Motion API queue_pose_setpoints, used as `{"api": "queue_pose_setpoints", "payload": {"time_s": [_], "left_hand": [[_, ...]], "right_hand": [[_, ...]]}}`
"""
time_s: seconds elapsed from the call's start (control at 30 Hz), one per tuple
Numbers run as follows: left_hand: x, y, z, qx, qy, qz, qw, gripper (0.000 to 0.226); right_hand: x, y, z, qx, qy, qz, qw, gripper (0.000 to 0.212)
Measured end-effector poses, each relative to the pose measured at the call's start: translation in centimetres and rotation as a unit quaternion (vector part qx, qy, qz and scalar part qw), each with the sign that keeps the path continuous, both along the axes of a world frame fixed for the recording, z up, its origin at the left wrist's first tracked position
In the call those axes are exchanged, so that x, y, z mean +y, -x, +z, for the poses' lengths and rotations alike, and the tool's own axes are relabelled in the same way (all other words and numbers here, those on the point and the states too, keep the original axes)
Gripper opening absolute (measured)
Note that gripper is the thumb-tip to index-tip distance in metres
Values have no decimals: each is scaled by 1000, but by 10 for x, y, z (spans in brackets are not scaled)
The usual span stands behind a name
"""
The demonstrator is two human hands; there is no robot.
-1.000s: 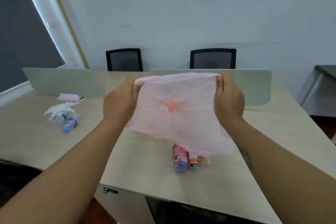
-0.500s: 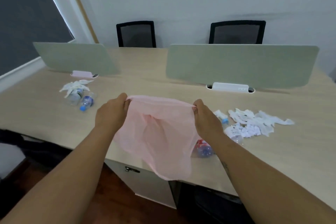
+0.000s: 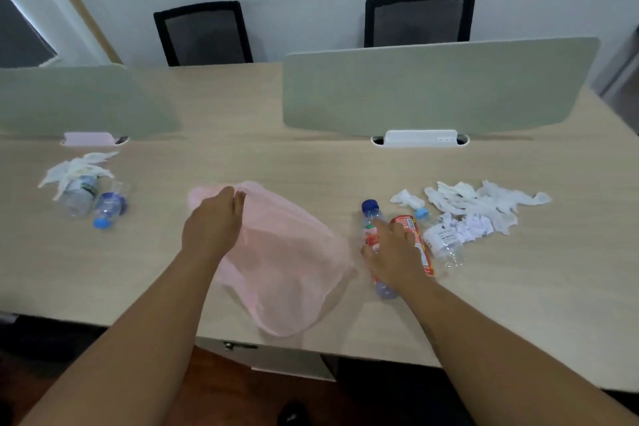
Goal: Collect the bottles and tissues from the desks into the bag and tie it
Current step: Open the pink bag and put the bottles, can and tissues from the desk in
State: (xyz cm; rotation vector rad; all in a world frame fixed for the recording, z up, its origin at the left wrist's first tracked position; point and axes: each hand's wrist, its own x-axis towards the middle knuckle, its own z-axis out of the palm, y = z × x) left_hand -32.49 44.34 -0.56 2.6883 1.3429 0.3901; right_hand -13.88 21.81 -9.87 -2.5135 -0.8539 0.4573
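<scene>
Pinches the rim of the flimsy pink bag [image 3: 287, 259], limp on the desk [image 3: 311, 166], with the left hand [image 3: 212, 221]; curls the right hand [image 3: 394, 252], seemingly, round a light, slippery bottle [image 3: 370, 214] alongside, best gripped mid-body.

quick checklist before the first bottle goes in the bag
1. The thin pink plastic bag lies within reach on the pale wooden desk: ok.
2. The left hand holds the bag's rim: ok.
3. Bag mouth gaping enough: cannot tell; it looks flat.
4. The right hand grips the blue-capped clear bottle with a red label: cannot tell; it rests on it.
5. Nothing between bottle and bag: ok.
6. The white crumpled tissues collected: not ok, on the desk.
</scene>
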Motion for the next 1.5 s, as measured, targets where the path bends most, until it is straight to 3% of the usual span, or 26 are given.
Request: {"api": "queue_pose_setpoints", "payload": {"time_s": [0.17, 0.3, 0.43, 0.57, 0.67, 0.87, 1.0, 1.17, 1.27, 1.4, 1.5], "left_hand": [[39, -27, -19, 22, 23, -66, 997, 48], [65, -42, -28, 19, 37, -98, 994, 49], [86, -49, -29, 17, 31, -152, 988, 49], [113, -51, -20, 6, 25, -167, 986, 45], [132, -48, -11, -6, 27, -156, 987, 42], [153, -33, -1, -39, 126, -110, 985, 48], [147, -26, 1, -61, 209, -154, 964, 45], [132, -13, -4, -70, 247, -193, 947, 37], [127, -8, -13, -75, 245, -204, 945, 39], [116, -13, -26, -72, 236, -194, 950, 41], [105, -23, -33, -70, 209, -184, 958, 44]], "right_hand": [[9, 20, -23, -47, 105, -72, 991, 67], [17, 35, -41, -11, 124, -145, 982, 85], [26, 46, -40, 14, 21, -197, 980, 93], [39, 63, -14, -79, -151, -112, 979, 80], [46, 89, -9, -122, -214, -44, 968, 74], [68, 123, -14, -182, -119, 130, 967, 62], [123, 126, -15, -174, -65, 170, 968, 63], [181, 121, -20, -63, -89, 73, 991, 76], [162, 110, -24, -103, -28, 44, 993, 77], [108, 83, -22, -168, 29, -17, 985, 55], [68, 59, -24, -190, 84, -95, 974, 58]]}}
